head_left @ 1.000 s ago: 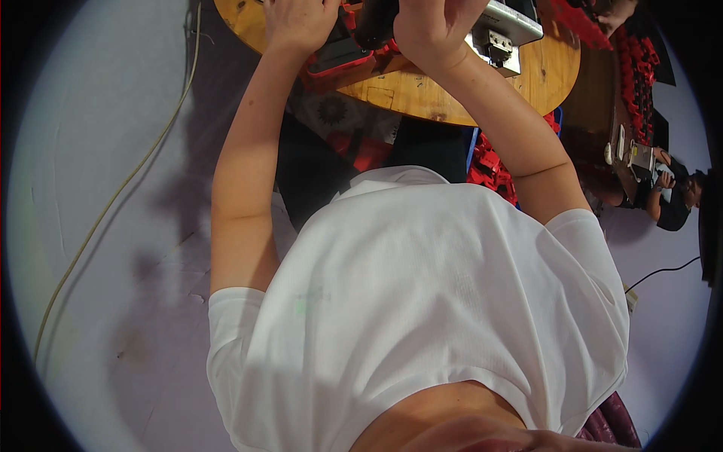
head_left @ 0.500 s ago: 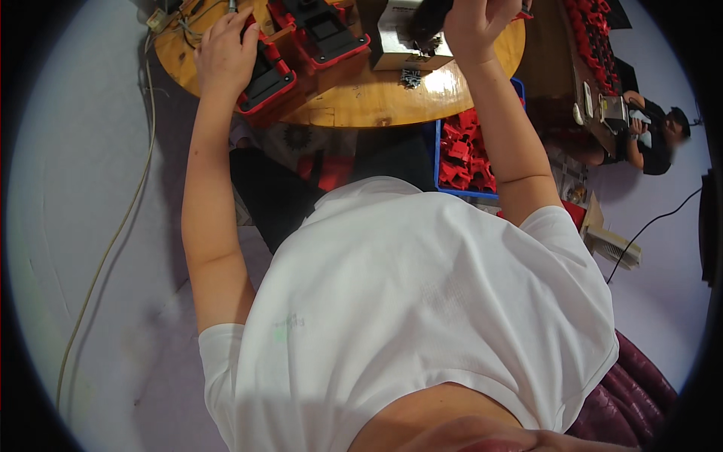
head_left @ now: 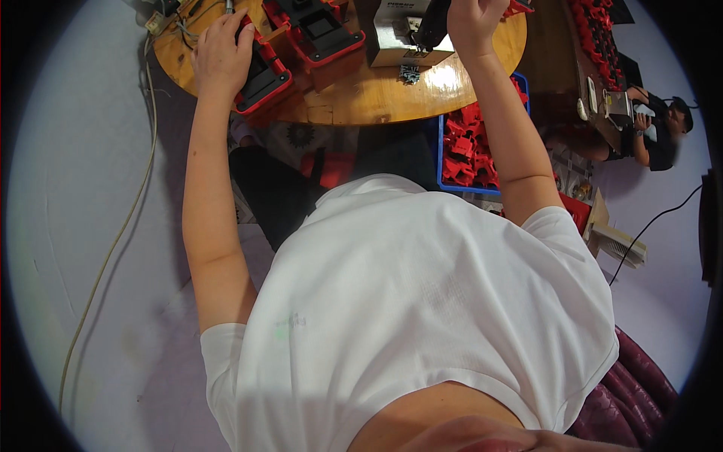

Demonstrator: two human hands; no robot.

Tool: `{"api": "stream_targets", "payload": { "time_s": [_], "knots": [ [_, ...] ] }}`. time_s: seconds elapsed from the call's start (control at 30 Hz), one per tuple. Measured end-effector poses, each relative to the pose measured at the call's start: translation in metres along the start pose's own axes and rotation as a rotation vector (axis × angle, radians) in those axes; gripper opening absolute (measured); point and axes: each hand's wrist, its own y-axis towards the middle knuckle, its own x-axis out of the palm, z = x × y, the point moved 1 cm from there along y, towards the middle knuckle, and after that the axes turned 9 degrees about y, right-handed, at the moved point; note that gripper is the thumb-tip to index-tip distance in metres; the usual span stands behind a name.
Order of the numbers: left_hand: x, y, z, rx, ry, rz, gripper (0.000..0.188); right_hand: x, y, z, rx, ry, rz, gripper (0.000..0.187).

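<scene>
My left hand lies on the left edge of a red and black casing at the table's near left, its thumb along the inner side. Beside that stands a second red and black casing, cut off by the top of the picture. At the upper right my right hand is closed on a black handheld tool, which points down over an open cardboard box. What kind of tool it is cannot be made out; part of the fingers is out of the picture. A small heap of screws sits before the box.
The round wooden table has a curved near edge. Below its right side, a blue crate holds several red plastic parts. A cable trails along the floor at left. Another person sits at the far right by a brown table.
The black tool, blurred before, now shows sharply and hangs more upright over the box. My right hand has shifted slightly; my left hand stays on the casing.
</scene>
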Motion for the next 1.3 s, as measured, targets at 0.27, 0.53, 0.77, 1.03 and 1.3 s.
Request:
{"api": "stream_targets", "payload": {
  "time_s": [0.27, 0.53, 0.77, 1.03, 1.3],
  "knots": [
    [0.012, 0.004, -0.005, 0.0, 0.001, -0.003, 0.044, 0.072, 0.023, -0.03, -0.182, 0.226, -0.142, 0.037],
    [0.007, 0.003, -0.004, 0.013, -0.03, 0.008, 0.042, -0.001, 0.001, 0.005, -0.231, -0.082, 0.036, 0.036],
    [0.007, 0.005, -0.005, 0.025, 0.01, -0.013, 0.04, -0.004, -0.009, 0.003, -0.211, 0.023, 0.129, 0.042],
    [0.004, 0.005, -0.003, 0.035, 0.023, 0.004, 0.04, 0.0, 0.01, 0.0, 0.028, -0.008, 0.013, 0.038],
    [-0.024, 0.006, 0.021, -0.122, -0.057, -0.227, 0.046, 0.126, 0.004, -0.041, 0.005, 0.531, -0.01, 0.045]
  ]
}}
